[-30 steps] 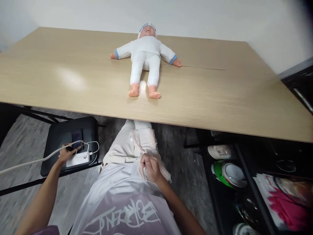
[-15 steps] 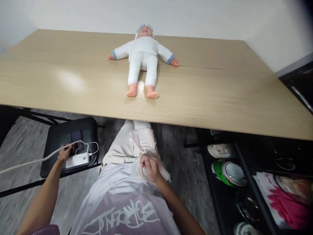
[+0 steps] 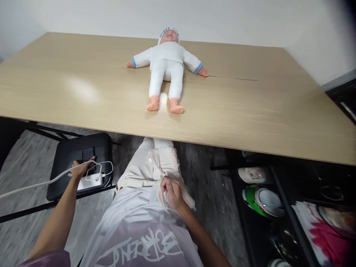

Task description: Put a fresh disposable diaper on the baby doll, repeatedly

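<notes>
Plain white wall behind a long light-wood tabletop [image 3: 83,92]; a baby doll in a white suit with blue cuffs and a cap [image 3: 167,68] lies face up near the far edge, feet toward the camera. Below the near edge, left: a black chair seat [image 3: 66,152] carries a dark phone [image 3: 88,153], a white power block [image 3: 90,181] and looped white cable [image 3: 41,183] running off frame left. Left hand [image 3: 79,168] rests on that block with fingers loosely spread, fingertips touching the phone, gripping nothing. Right hand [image 3: 171,189] is fisted on a bunched pale cloth [image 3: 167,167] lying on the lap over beige trousers. The two hands are well apart. Right side: a black shelf rack [image 3: 275,185] under the tabletop holds a white bowl-like item [image 3: 253,174], a green-and-white round container [image 3: 263,200], and something pink and red [image 3: 328,237]; the contents are blurred and cut off by the frame edge, so I can't identify them. Phone screen unreadable. Grey wood-pattern floor [image 3: 217,200].
</notes>
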A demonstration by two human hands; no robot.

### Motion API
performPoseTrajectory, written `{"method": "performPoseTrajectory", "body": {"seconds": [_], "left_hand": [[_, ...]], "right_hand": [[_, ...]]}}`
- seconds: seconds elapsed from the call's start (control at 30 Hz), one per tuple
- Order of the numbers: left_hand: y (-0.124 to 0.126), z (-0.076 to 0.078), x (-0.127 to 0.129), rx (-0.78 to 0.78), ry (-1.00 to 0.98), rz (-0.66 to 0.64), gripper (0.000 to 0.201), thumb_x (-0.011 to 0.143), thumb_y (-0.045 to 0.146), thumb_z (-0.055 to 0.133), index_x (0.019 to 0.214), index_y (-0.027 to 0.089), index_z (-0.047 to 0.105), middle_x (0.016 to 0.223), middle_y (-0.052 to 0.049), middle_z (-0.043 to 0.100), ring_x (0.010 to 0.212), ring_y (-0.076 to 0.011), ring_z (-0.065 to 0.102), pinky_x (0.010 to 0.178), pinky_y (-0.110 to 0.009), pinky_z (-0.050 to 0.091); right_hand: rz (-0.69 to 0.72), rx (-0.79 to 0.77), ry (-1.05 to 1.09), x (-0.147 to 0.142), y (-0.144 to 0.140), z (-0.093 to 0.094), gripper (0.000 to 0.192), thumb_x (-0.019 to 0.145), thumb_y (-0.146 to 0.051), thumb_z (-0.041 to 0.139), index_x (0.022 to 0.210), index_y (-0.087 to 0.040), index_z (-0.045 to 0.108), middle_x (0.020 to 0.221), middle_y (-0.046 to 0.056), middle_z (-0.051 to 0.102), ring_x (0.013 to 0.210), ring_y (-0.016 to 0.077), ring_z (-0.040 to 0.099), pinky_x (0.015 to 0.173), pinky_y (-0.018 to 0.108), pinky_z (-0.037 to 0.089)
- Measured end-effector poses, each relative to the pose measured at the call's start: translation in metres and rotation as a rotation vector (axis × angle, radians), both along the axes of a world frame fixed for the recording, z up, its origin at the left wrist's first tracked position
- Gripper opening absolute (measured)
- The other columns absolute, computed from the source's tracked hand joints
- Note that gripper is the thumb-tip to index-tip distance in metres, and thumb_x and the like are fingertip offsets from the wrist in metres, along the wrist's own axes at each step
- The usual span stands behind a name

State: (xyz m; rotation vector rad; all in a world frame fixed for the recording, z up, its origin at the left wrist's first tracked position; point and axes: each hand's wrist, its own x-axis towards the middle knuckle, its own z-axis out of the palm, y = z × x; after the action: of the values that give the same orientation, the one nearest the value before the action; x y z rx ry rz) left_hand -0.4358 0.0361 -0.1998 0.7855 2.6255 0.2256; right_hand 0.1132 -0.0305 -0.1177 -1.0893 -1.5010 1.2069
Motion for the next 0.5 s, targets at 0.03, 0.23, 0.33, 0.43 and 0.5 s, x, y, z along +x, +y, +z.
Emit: {"method": "performPoseTrajectory", "body": {"seconds": [0.03, 0.23, 0.33, 0.43, 0.5], "left_hand": [[0.001, 0.000, 0.001, -0.011, -0.005, 0.026, 0.118, 0.080, 0.083, 0.077, 0.156, -0.002, 0.048, 0.169, -0.043, 0.044, 0.161, -0.0641, 0.036, 0.129, -0.078, 0.027], [0.006, -0.001, -0.003, -0.018, -0.035, 0.092, 0.093, 0.097, 0.078, 0.060, 0.151, 0.003, 0.057, 0.166, -0.038, 0.052, 0.161, -0.0595, 0.041, 0.132, -0.076, 0.028], [0.005, -0.002, -0.005, -0.017, -0.034, 0.083, 0.099, 0.086, 0.081, 0.071, 0.148, 0.004, 0.060, 0.164, -0.037, 0.055, 0.159, -0.0592, 0.044, 0.132, -0.074, 0.029], [0.004, -0.004, -0.008, -0.012, -0.027, 0.074, 0.108, 0.081, 0.083, 0.074, 0.150, 0.002, 0.058, 0.165, -0.039, 0.053, 0.159, -0.0608, 0.043, 0.128, -0.075, 0.035], [0.005, -0.005, -0.011, -0.011, -0.021, 0.077, 0.104, 0.085, 0.083, 0.069, 0.149, 0.001, 0.059, 0.161, -0.041, 0.056, 0.155, -0.0627, 0.047, 0.124, -0.078, 0.038]], "right_hand": [[-0.001, 0.004, -0.004, 0.000, 0.000, 0.000, 0.069, 0.121, -0.063, 0.031, 0.067, -0.025, 0.055, 0.063, 0.003, 0.054, 0.060, 0.0198, 0.049, 0.064, 0.038, 0.039], [-0.005, 0.004, -0.022, 0.000, -0.001, -0.003, 0.070, 0.121, -0.062, 0.031, 0.067, -0.025, 0.056, 0.062, 0.001, 0.053, 0.059, 0.0184, 0.050, 0.063, 0.036, 0.039], [-0.005, 0.002, -0.031, 0.000, -0.002, -0.006, 0.069, 0.121, -0.062, 0.031, 0.068, -0.025, 0.056, 0.063, 0.002, 0.054, 0.059, 0.0190, 0.050, 0.063, 0.037, 0.039], [-0.012, 0.011, -0.032, 0.000, -0.001, -0.007, 0.069, 0.121, -0.062, 0.031, 0.068, -0.025, 0.056, 0.062, 0.001, 0.053, 0.059, 0.0184, 0.049, 0.063, 0.036, 0.038], [-0.020, 0.020, -0.031, -0.001, 0.001, -0.006, 0.070, 0.122, -0.060, 0.030, 0.067, -0.024, 0.055, 0.062, 0.001, 0.053, 0.058, 0.0176, 0.049, 0.063, 0.036, 0.038]]}}
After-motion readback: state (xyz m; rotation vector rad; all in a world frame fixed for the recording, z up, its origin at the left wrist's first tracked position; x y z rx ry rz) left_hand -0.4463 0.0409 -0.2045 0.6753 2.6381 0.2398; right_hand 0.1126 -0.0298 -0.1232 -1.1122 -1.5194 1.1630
